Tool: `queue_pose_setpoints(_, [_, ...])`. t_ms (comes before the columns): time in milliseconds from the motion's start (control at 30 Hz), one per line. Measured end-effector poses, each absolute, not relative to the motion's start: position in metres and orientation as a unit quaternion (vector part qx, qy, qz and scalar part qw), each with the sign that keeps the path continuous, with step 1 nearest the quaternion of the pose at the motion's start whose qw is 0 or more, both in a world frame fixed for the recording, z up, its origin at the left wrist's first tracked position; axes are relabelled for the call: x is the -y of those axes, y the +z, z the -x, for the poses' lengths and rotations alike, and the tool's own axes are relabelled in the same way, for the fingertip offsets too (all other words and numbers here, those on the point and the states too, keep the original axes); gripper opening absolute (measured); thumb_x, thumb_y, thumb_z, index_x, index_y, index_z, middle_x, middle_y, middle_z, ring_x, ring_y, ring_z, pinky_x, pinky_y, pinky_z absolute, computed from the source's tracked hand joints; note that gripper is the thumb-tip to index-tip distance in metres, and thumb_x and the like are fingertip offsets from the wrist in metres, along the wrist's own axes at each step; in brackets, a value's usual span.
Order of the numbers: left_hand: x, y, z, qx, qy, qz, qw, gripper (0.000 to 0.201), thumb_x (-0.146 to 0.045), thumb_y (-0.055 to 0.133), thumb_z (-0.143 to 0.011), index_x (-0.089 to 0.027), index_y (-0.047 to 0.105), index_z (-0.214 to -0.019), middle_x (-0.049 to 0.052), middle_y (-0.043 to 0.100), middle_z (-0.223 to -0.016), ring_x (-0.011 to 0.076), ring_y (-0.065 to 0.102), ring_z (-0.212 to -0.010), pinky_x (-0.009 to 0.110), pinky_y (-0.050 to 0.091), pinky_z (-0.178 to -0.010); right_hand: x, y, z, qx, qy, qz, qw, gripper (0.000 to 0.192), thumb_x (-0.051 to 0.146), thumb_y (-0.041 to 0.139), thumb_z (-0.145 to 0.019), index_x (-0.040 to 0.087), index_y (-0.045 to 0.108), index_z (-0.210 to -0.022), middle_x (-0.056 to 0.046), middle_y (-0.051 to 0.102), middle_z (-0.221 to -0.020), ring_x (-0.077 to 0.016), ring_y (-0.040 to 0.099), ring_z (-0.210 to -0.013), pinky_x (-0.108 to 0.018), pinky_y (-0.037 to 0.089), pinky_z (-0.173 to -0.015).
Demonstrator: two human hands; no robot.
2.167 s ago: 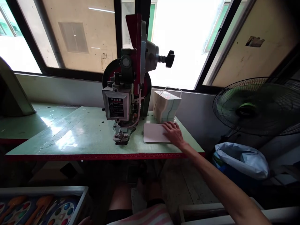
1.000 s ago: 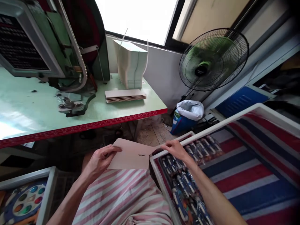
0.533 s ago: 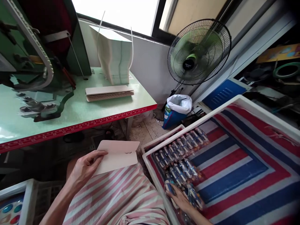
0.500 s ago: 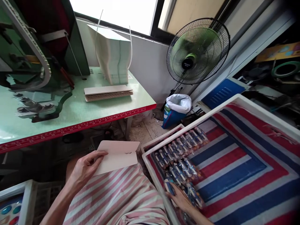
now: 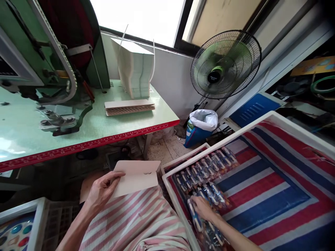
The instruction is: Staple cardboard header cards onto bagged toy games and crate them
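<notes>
My left hand holds a beige card by its left edge, above my lap in striped cloth. My right hand rests on a row of small plastic-wrapped packets lying in a white-framed tray lined with red, white and blue striped sheet. Its fingers curl over one packet; whether the packet is gripped I cannot tell. A short stack of the same cards lies on the green table, in front of a tall bundled stack of cards.
A green press machine stands on the table at left. A standing fan and a blue bag with a white liner are beyond the table's right end. Another tray with colourful palettes sits at my lower left.
My right hand left the card stack on the table; my left hand now holds one card. The right hand went down into the tray and shifted slightly among the packets.
</notes>
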State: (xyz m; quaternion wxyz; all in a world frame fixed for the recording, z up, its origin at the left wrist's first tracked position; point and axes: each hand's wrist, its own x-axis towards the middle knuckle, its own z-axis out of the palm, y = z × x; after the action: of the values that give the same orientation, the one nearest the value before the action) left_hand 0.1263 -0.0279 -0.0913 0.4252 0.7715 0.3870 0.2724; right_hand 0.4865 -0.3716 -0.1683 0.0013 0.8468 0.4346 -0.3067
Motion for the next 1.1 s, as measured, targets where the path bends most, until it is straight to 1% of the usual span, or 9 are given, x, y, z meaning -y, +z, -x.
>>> queue_pose_setpoints(167, [0.03,-0.094,-0.136,-0.381,0.319,-0.784,0.373,0.031,-0.043,0.058,-0.093,-0.023,0.081,-0.102,0.006,0.082,-0.105,0.0225,0.077,-0.097,0.025,0.058,-0.086,0.343,-0.067,-0.509,-0.451,-0.319,-0.821,-0.144,0.044,0.02,0.043,-0.086,0.022,0.074,-0.117,-0.001,0.069,-0.071,-0.0211,0.066,-0.065,-0.032,0.049,-0.068])
queue_pose_setpoints(300, [0.044,-0.103,-0.154,-0.343,0.295,-0.827,0.333,0.037,-0.04,0.058,-0.094,-0.023,0.074,-0.123,0.009,0.075,-0.129,0.0262,0.073,-0.116,0.031,0.057,-0.099,0.298,0.02,-0.493,-0.366,-0.387,-0.763,-0.367,0.032,0.028,0.054,-0.089,0.021,0.072,-0.114,0.002,0.065,-0.071,-0.0154,0.059,-0.053,-0.027,0.047,-0.054])
queue_pose_setpoints(467, [0.073,-0.105,-0.173,-0.237,0.242,-0.881,0.329,0.09,-0.042,0.083,-0.074,-0.023,0.047,-0.155,0.014,0.052,-0.158,0.0344,0.057,-0.138,0.043,0.051,-0.112,0.238,0.063,-0.449,-0.203,-0.417,-0.642,-0.61,0.029,0.033,0.077,-0.081,0.02,0.073,-0.106,0.002,0.062,-0.068,-0.0095,0.051,-0.053,-0.02,0.041,-0.048])
queue_pose_setpoints(533, [0.082,-0.1,-0.177,-0.214,0.266,-0.877,0.34,0.094,-0.046,0.085,-0.073,-0.023,0.045,-0.155,0.016,0.05,-0.159,0.0363,0.053,-0.141,0.048,0.048,-0.114,0.22,0.057,-0.436,-0.152,-0.447,-0.597,-0.648,0.035,0.028,0.083,-0.073,0.019,0.074,-0.106,0.001,0.065,-0.07,-0.008,0.051,-0.052,-0.019,0.041,-0.047])
queue_pose_setpoints(700, [0.092,-0.084,-0.175,-0.267,0.326,-0.801,0.425,0.033,-0.037,0.049,-0.103,-0.02,0.07,-0.123,0.015,0.067,-0.134,0.0255,0.069,-0.114,0.034,0.057,-0.093,0.195,0.018,-0.433,-0.156,-0.497,-0.594,-0.613,0.043,0.031,0.081,-0.075,0.016,0.073,-0.114,-0.002,0.07,-0.069,-0.01,0.056,-0.05,-0.02,0.042,-0.046])
queue_pose_setpoints(767, [0.092,-0.081,-0.171,-0.287,0.334,-0.783,0.439,0.035,-0.037,0.044,-0.106,-0.02,0.074,-0.105,0.012,0.073,-0.112,0.0217,0.071,-0.097,0.028,0.056,-0.082,0.192,0.002,-0.443,-0.198,-0.488,-0.633,-0.567,0.043,0.037,0.074,-0.079,0.014,0.073,-0.115,0.0,0.066,-0.057,-0.01,0.052,-0.043,-0.019,0.036,-0.041])
queue_pose_setpoints(867, [0.091,-0.081,-0.166,-0.31,0.348,-0.772,0.432,0.041,-0.038,0.043,-0.106,-0.019,0.07,-0.08,0.005,0.065,-0.081,0.0168,0.063,-0.073,0.024,0.05,-0.068,0.193,-0.017,-0.461,-0.256,-0.473,-0.681,-0.498,0.043,0.039,0.064,-0.082,0.011,0.073,-0.113,0.003,0.058,-0.045,-0.0088,0.041,-0.035,-0.019,0.028,-0.036])
queue_pose_setpoints(967, [0.09,-0.085,-0.163,-0.337,0.358,-0.757,0.43,0.043,-0.039,0.044,-0.105,-0.02,0.062,-0.07,0.001,0.057,-0.072,0.0145,0.055,-0.065,0.023,0.044,-0.063,0.195,-0.023,-0.478,-0.292,-0.425,-0.738,-0.436,0.044,0.037,0.059,-0.083,0.012,0.072,-0.117,0.006,0.052,-0.041,-0.0102,0.037,-0.034,-0.02,0.026,-0.036])
queue_pose_setpoints(1100, [0.087,-0.088,-0.158,-0.349,0.342,-0.753,0.44,0.044,-0.04,0.043,-0.105,-0.02,0.058,-0.068,0.0,0.052,-0.07,0.0132,0.05,-0.062,0.022,0.04,-0.06,0.191,-0.001,-0.484,-0.385,-0.22,-0.791,-0.421,0.034,0.036,0.058,-0.088,0.017,0.074,-0.111,-0.001,0.068,-0.062,-0.0167,0.06,-0.054,-0.027,0.048,-0.053])
